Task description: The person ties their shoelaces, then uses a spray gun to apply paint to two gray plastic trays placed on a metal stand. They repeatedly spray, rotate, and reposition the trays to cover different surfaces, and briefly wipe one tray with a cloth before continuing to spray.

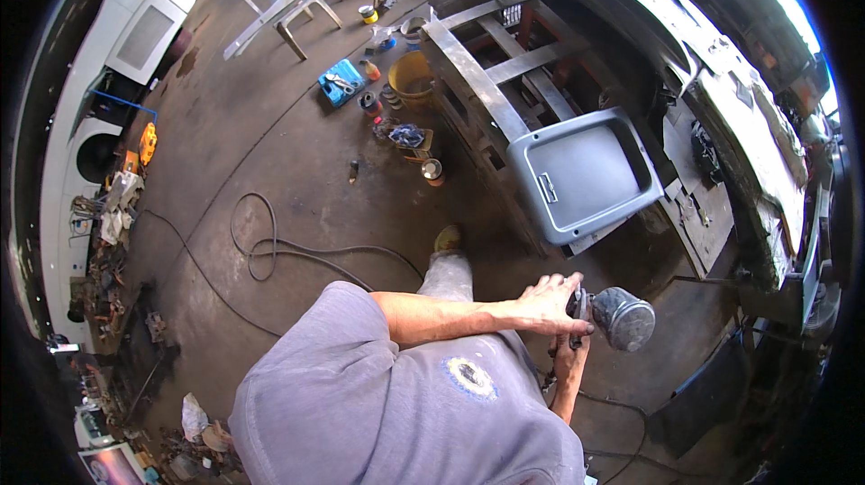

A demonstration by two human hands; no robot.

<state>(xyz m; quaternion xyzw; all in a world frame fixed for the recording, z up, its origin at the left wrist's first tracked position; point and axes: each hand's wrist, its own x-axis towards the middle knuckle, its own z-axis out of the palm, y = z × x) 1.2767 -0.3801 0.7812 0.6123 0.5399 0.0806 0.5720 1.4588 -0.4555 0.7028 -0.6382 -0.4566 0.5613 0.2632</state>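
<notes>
I hold what looks like a paint spray gun [581, 306] with a dark, round cup [626, 319] out to my right. My left hand [546, 305] reaches across my body and grips the gun's upper part from above. Below it, my right hand [569, 359] is wrapped round the handle, partly covered by the left. Just beyond the hands, a grey rectangular panel [595, 180] with a raised rim and a small latch-like slot lies on a metal frame [491, 79]. The gun is apart from the panel.
A black hose [297, 246] loops across the floor. Ahead stand a yellow bucket [412, 77], several cans, a blue tool case [341, 83] and a white plastic chair [279, 7]. A white vehicle [135, 25] is on the left; large body parts [721, 79] flank the right.
</notes>
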